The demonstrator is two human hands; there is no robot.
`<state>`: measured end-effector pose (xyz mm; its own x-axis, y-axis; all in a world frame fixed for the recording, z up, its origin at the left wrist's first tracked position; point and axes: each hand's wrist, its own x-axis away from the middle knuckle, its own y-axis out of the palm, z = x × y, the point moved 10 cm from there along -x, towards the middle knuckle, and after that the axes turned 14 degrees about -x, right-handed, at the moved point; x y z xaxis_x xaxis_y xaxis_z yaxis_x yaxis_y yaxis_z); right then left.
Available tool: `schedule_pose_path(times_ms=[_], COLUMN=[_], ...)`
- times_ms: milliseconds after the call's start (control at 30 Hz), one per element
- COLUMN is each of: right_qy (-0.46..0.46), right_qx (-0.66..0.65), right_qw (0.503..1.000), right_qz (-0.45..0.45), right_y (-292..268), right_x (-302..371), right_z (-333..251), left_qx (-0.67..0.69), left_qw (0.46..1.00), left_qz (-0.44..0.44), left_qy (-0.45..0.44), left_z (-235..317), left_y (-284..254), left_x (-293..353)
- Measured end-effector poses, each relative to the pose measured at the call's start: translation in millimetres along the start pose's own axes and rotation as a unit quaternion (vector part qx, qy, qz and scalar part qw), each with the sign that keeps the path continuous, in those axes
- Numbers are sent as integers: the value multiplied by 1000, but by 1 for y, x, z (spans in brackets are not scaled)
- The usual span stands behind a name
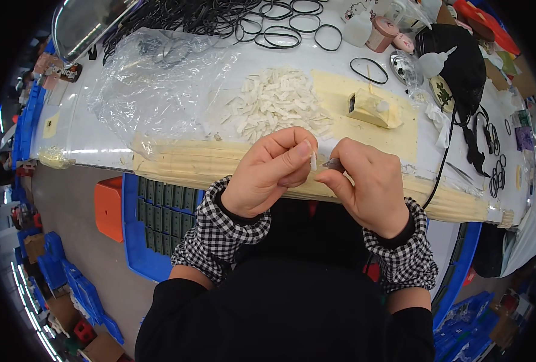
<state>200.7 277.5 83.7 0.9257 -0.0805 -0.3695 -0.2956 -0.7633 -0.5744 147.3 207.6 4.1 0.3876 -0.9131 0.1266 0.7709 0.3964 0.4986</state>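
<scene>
My left hand (271, 172) is closed in a pinch, thumb over the bent forefinger, on a small white strip (314, 160). My right hand (373, 181) pinches a small, thin grey metal piece (333, 163), perhaps a blade; most of it is hidden by the fingers. Its tip points at the strip, and I cannot tell whether the two touch. Both hands are held over the table's near edge (189, 166), which is wrapped in yellowish tape. Just beyond them lies a heap of short white strips (280, 102).
Clear plastic film (153, 90) spreads over the table's left side. Black rubber rings (278, 37) lie at the back. A taped block (373, 110) stands right of the heap, and a black cable (443, 166) hangs over the edge. Below left are a blue crate (136, 256) and an orange stool (108, 208).
</scene>
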Motion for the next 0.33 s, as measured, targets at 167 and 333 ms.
schedule_pose_path(times_ms=[167, 333], right_qy=[-3, 6], right_qx=[21, 26], right_qw=[1000, 1000], right_qz=[5, 5], right_y=[3, 5], right_x=[0, 0], right_z=[3, 5], left_qx=[17, 25], left_qw=[999, 999], left_qz=[-28, -33], left_qy=[-24, -23], left_z=[-4, -6], left_y=[3, 2], left_x=[1, 1])
